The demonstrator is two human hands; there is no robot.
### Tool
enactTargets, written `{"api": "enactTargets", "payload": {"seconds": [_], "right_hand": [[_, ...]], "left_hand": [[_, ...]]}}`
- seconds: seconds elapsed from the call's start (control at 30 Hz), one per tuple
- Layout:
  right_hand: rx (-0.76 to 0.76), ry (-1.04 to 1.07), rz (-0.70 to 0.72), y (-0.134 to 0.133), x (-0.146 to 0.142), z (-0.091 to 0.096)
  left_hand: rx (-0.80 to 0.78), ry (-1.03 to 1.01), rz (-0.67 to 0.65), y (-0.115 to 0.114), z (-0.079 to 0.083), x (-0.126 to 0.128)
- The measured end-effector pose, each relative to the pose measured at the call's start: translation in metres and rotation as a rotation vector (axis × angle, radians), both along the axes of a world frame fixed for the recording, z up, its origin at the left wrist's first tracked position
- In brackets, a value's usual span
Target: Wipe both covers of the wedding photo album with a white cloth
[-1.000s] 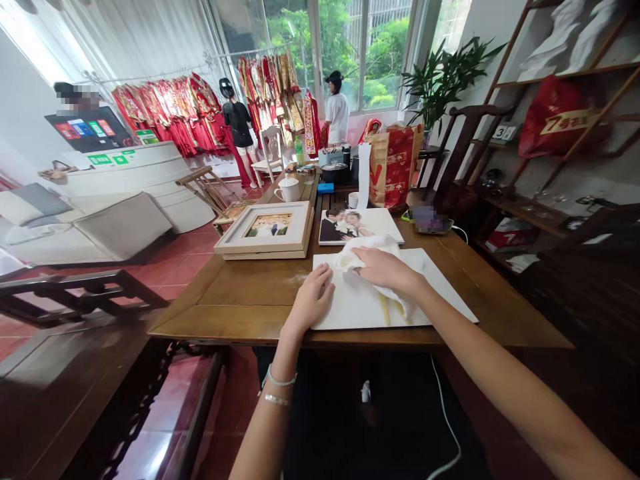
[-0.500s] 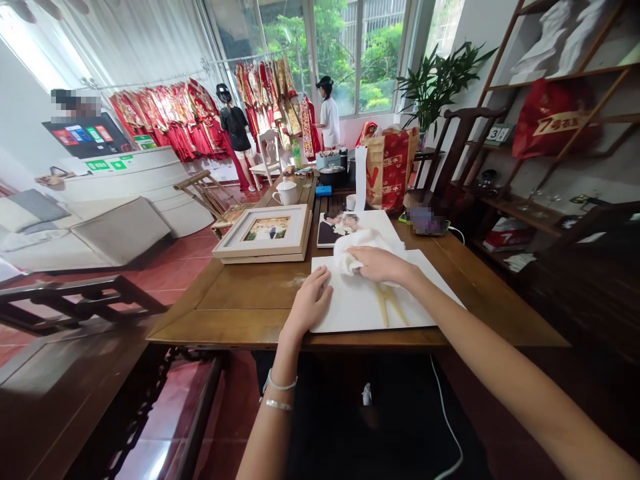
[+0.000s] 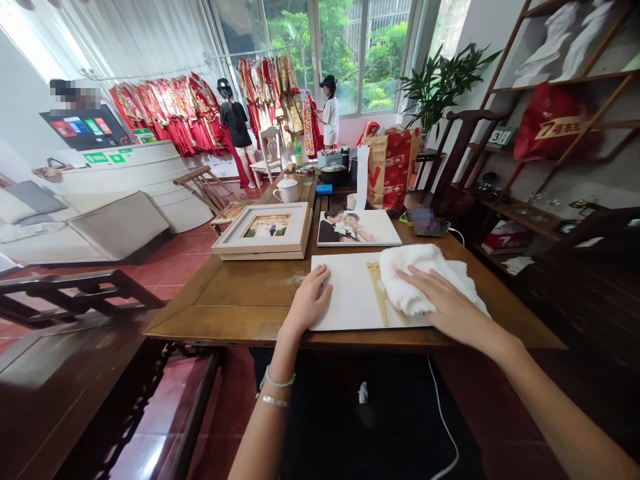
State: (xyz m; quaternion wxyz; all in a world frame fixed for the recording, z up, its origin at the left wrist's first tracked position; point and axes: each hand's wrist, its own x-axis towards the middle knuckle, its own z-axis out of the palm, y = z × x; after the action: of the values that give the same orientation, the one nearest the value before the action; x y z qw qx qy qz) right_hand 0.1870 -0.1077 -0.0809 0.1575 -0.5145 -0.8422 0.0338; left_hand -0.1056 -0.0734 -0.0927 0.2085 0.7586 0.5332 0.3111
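Observation:
A large white album cover [image 3: 350,300] with a gold mark lies flat at the near edge of the wooden table [image 3: 240,293]. My left hand [image 3: 311,301] rests on its left edge with fingers curled down on it. My right hand [image 3: 445,303] lies flat, fingers stretched out, pressing a white cloth [image 3: 420,280] onto the right part of the cover. Behind the cover lie a photo print [image 3: 357,228] and a framed photo [image 3: 265,230].
A white teapot [image 3: 289,190], a red and tan bag [image 3: 393,167], a phone [image 3: 427,221] and small items stand farther back on the table. Two people stand by a rack of red garments. Shelves at right, dark wooden chair at left, a white cable hangs below.
My right hand has slid the white cloth from the cover's upper middle over to its right side, uncovering the gold mark and the photo print behind. The left hand has stayed put.

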Motion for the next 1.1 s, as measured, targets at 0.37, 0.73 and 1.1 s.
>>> {"api": "enactTargets", "payload": {"seconds": [0.37,0.73,1.1], "right_hand": [[-0.010,0.052,-0.003,-0.026,0.035,-0.008],[-0.036,-0.099,-0.117,0.071,-0.002,0.013],[0.013,-0.022,0.070,-0.066,0.016,0.000]], "left_hand": [[0.008,0.008,-0.009,0.001,-0.001,0.001],[0.015,-0.014,-0.010,0.001,0.000,0.004],[0.009,-0.012,-0.003,0.000,0.000,0.002]]}}
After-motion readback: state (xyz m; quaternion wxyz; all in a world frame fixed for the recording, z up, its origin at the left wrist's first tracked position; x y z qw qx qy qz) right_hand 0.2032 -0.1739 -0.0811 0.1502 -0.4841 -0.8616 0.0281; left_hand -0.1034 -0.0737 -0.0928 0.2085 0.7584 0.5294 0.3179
